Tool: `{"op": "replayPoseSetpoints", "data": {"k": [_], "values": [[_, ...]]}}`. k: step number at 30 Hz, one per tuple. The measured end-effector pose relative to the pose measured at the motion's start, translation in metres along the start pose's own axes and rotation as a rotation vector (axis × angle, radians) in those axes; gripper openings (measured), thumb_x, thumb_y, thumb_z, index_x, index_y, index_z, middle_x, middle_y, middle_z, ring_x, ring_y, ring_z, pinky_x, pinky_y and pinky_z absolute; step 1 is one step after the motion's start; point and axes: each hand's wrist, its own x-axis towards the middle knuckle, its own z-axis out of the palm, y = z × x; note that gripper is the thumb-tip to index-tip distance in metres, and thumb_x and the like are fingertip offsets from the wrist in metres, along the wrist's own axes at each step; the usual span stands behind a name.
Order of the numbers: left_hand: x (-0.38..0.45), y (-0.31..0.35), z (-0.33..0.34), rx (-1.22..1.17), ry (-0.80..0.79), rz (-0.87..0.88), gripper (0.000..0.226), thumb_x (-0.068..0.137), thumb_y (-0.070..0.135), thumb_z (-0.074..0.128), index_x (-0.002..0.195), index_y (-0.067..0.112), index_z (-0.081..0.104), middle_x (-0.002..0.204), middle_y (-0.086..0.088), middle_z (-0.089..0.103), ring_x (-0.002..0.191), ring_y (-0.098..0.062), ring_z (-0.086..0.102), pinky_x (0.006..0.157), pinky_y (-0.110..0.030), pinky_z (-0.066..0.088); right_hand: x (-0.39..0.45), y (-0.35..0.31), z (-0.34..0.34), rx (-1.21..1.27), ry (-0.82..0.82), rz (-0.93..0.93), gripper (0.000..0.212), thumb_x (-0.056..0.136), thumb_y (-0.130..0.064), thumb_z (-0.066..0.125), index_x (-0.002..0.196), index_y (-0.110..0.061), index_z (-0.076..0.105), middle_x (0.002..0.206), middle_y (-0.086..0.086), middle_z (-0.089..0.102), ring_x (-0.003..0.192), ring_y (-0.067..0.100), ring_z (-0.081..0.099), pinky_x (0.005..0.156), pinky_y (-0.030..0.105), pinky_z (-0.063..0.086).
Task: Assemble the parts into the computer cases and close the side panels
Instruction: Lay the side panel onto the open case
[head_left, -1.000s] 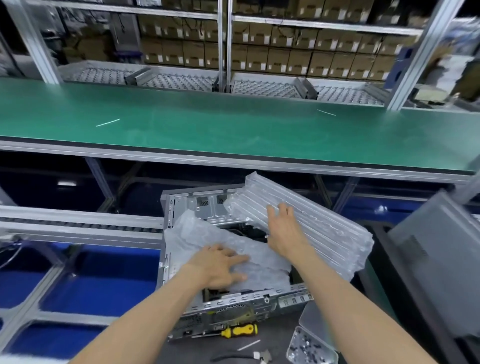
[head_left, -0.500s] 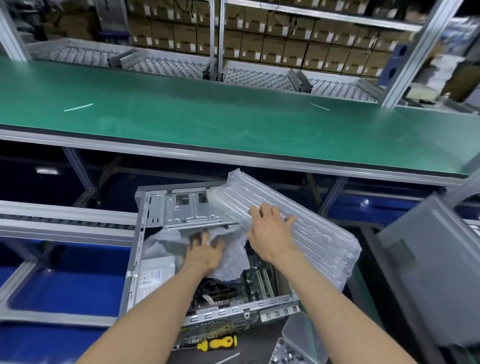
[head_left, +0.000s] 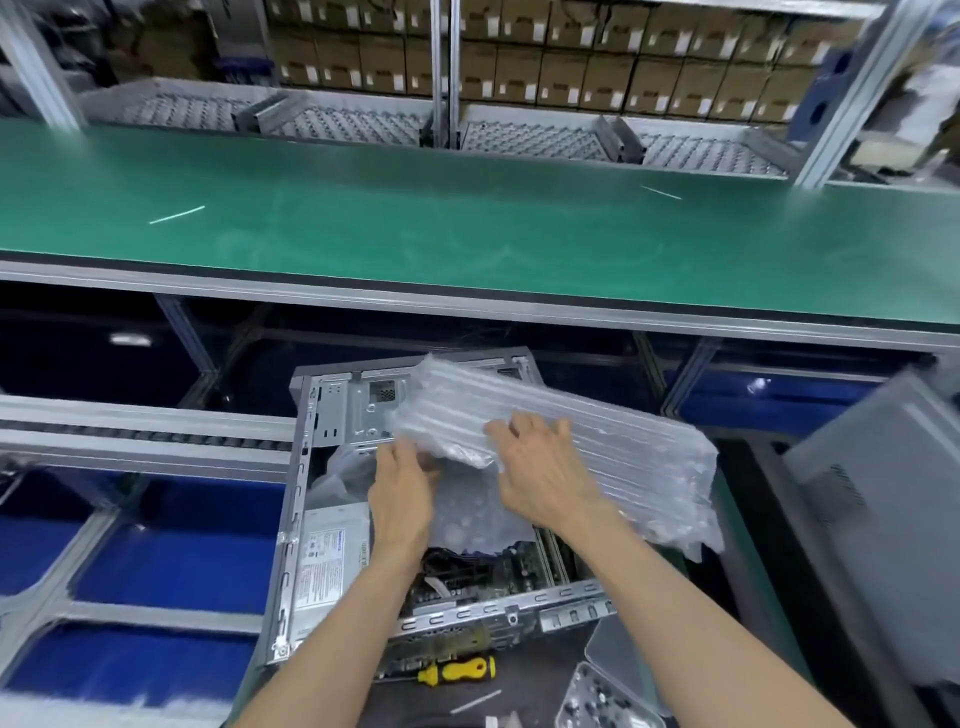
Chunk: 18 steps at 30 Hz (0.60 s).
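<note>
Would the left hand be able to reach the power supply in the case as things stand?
Probably yes: the left hand is right beside the power supply, whose labelled top lies uncovered; the bubble wrap sits to its right.

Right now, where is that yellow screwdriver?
In the head view, the yellow screwdriver lies low and centre on the dark mat, just in front of the open computer case, between the person's two forearms.

Open metal computer case (head_left: 332, 519) in the middle, lying on its side. Clear ribbed air-cushion sheet (head_left: 613, 457) over its far right part, sticking out to the right. Yellow-and-black screwdriver (head_left: 457, 670) just before the case. Clear plastic box of small screws (head_left: 597, 701) right of that. Long green tabletop (head_left: 467, 223) behind.
</note>
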Motion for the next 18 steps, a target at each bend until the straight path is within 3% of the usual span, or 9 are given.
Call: {"op": "replayPoseSetpoints", "data": {"k": [2, 3, 6, 9, 11, 13, 16, 17, 18], "values": [[0.002, 0.009, -0.001, -0.430, -0.065, -0.185, 0.075, 0.078, 0.083, 0.051, 0.123, 0.022, 0.050, 0.117, -0.009, 0.069, 0.100, -0.025, 0.073, 0.090, -0.047, 0.057, -0.004, -0.010, -0.001, 0.032, -0.019, -0.033, 0.048, 0.081, -0.011, 0.048, 0.129, -0.017, 0.050, 0.107, 0.006, 0.060, 0.092, 0.022, 0.056, 0.094, 0.045, 0.036], [0.005, 0.012, -0.001, -0.525, -0.066, -0.215, 0.084, 0.069, 0.083, 0.063, 0.125, 0.023, 0.045, 0.118, -0.010, 0.068, 0.099, -0.024, 0.074, 0.087, -0.046, 0.059, -0.005, -0.015, -0.002, 0.050, -0.030, -0.042, 0.051, 0.078, -0.011, 0.048, 0.128, -0.018, 0.052, 0.104, 0.003, 0.061, 0.091, 0.021, 0.056, 0.096, 0.045, 0.035], [0.006, 0.018, -0.002, -0.475, -0.008, -0.242, 0.087, 0.057, 0.064, 0.081, 0.123, 0.034, 0.032, 0.127, -0.014, 0.054, 0.107, -0.032, 0.066, 0.085, -0.050, 0.060, -0.006, -0.023, -0.006, 0.126, -0.066, -0.090, 0.055, 0.077, -0.010, 0.051, 0.131, -0.018, 0.054, 0.101, 0.000, 0.063, 0.091, 0.020, 0.058, 0.097, 0.044, 0.038], [0.001, 0.019, 0.002, -0.480, -0.003, -0.294, 0.091, 0.071, 0.055, 0.080, 0.139, 0.040, 0.021, 0.138, -0.013, 0.044, 0.116, -0.037, 0.058, 0.087, -0.056, 0.058, -0.006, -0.025, -0.012, 0.160, -0.061, -0.092, 0.045, 0.084, -0.009, 0.051, 0.129, -0.011, 0.058, 0.108, 0.006, 0.062, 0.095, 0.025, 0.060, 0.095, 0.046, 0.045], [-0.004, 0.019, 0.007, -0.419, 0.017, -0.368, 0.104, 0.079, 0.044, 0.080, 0.152, 0.032, 0.007, 0.137, -0.019, 0.048, 0.114, -0.039, 0.058, 0.093, -0.059, 0.055, -0.010, -0.032, -0.013, 0.147, -0.035, -0.109, 0.034, 0.090, -0.012, 0.051, 0.122, -0.006, 0.060, 0.110, 0.011, 0.061, 0.097, 0.028, 0.058, 0.095, 0.046, 0.046], [-0.008, 0.023, 0.007, -0.319, 0.093, -0.425, 0.087, 0.081, 0.024, 0.076, 0.147, 0.010, 0.022, 0.129, -0.034, 0.057, 0.098, -0.034, 0.064, 0.088, -0.055, 0.057, -0.016, -0.041, -0.014, 0.150, -0.040, -0.180, 0.029, 0.091, -0.023, 0.051, 0.113, -0.008, 0.063, 0.103, 0.007, 0.060, 0.096, 0.025, 0.056, 0.097, 0.044, 0.043], [-0.009, 0.031, -0.002, -0.364, 0.129, -0.406, 0.043, 0.081, -0.007, 0.061, 0.123, -0.007, 0.051, 0.099, -0.020, 0.066, 0.080, -0.031, 0.065, 0.060, -0.037, 0.055, -0.024, -0.043, -0.020, 0.290, -0.004, -0.179, 0.045, 0.091, -0.047, 0.038, 0.106, -0.014, 0.064, 0.102, -0.001, 0.056, 0.096, 0.016, 0.048, 0.096, 0.040, 0.039], [-0.008, 0.032, -0.008, -0.390, 0.129, -0.401, 0.035, 0.080, -0.012, 0.058, 0.115, -0.007, 0.056, 0.097, -0.017, 0.064, 0.083, -0.031, 0.065, 0.060, -0.034, 0.053, -0.023, -0.037, -0.024, 0.307, 0.105, -0.119, 0.044, 0.092, -0.047, 0.040, 0.109, -0.015, 0.063, 0.109, 0.000, 0.056, 0.102, 0.016, 0.047, 0.096, 0.042, 0.039], [-0.007, 0.034, -0.014, -0.412, 0.123, -0.396, 0.028, 0.080, -0.015, 0.058, 0.107, -0.006, 0.060, 0.100, -0.015, 0.063, 0.095, -0.032, 0.065, 0.069, -0.036, 0.055, -0.021, -0.029, -0.029, 0.278, 0.223, -0.033, 0.042, 0.093, -0.046, 0.044, 0.115, -0.015, 0.061, 0.119, 0.002, 0.055, 0.110, 0.018, 0.047, 0.099, 0.044, 0.039]]}}
